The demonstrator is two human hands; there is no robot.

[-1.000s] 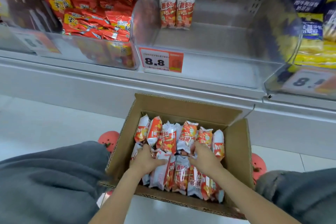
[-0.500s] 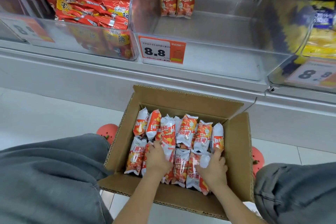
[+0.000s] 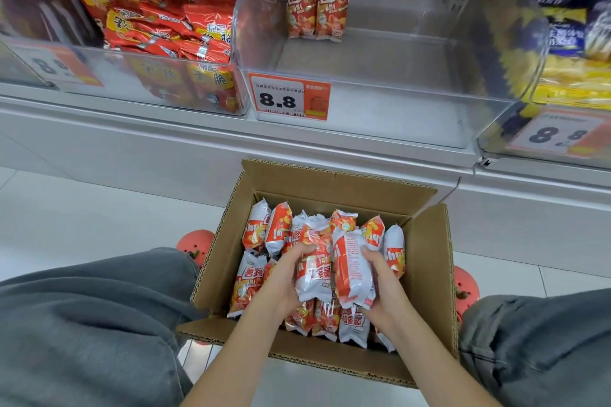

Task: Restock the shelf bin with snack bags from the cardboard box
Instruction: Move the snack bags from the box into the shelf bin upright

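- Near: your left hand (image 3: 286,277) grips one snack bag (image 3: 314,269), fingers curled round its left side; your right hand (image 3: 380,281) grips a second bag (image 3: 350,269), printed back facing up. The two bags touch side by side, raised just above the rest.
- Cardboard box (image 3: 426,277) on the floor between your knees: two rows of bags remain in it, so most stock is not yet moved.
- Far: clear shelf bin (image 3: 363,102) behind the 8.8 price tag (image 3: 291,97) holds only two upright bags (image 3: 314,0) at its far left; the rest of its floor shows bare.
- Judgement: task is early.
- Versus half a second ago: your hands lay flat on the packed rows; now each has a bag lifted clear. Bin contents unchanged.
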